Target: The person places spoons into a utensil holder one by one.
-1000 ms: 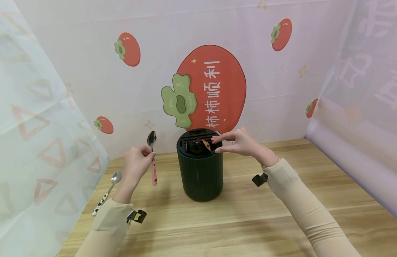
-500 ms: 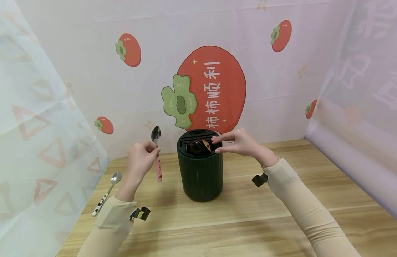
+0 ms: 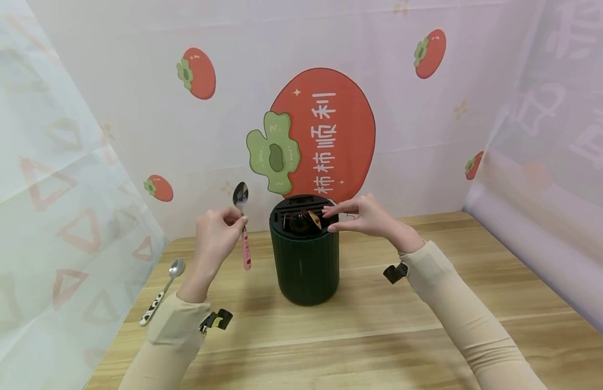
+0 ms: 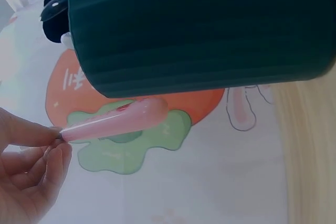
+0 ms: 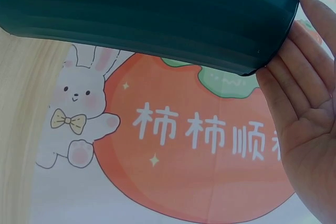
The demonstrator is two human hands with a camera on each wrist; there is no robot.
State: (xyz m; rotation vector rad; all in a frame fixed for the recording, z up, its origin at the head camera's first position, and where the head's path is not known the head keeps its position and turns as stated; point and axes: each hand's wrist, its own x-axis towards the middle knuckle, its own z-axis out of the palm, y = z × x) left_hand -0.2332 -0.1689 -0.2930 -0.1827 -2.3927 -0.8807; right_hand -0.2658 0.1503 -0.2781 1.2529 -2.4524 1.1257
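Note:
Between thumb and fingertips, my left hand (image 3: 217, 233) pinches a spoon (image 3: 246, 246) with a pink printed handle. The spoon is nearly upright, its metal bowl on top, just left of a dark green ribbed utensil holder (image 3: 306, 265). In the left wrist view the pink handle (image 4: 115, 121) hangs apart from the holder's wall. My right hand (image 3: 362, 216) rests its fairly straight fingers and thumb at the holder's right rim, also seen in the right wrist view. Several dark items and a brown-orange one (image 3: 314, 219) stick up in the holder's black slotted top; their kinds are unclear.
A second spoon (image 3: 163, 292) with a black-and-white spotted handle lies on the wooden table (image 3: 291, 352) at the left. A persimmon-printed cloth (image 3: 399, 135) stands behind the table, and pale cloths flank both sides.
My left hand has moved right and slightly up with the pink-handled spoon, closer to the holder. The right hand stays at the rim.

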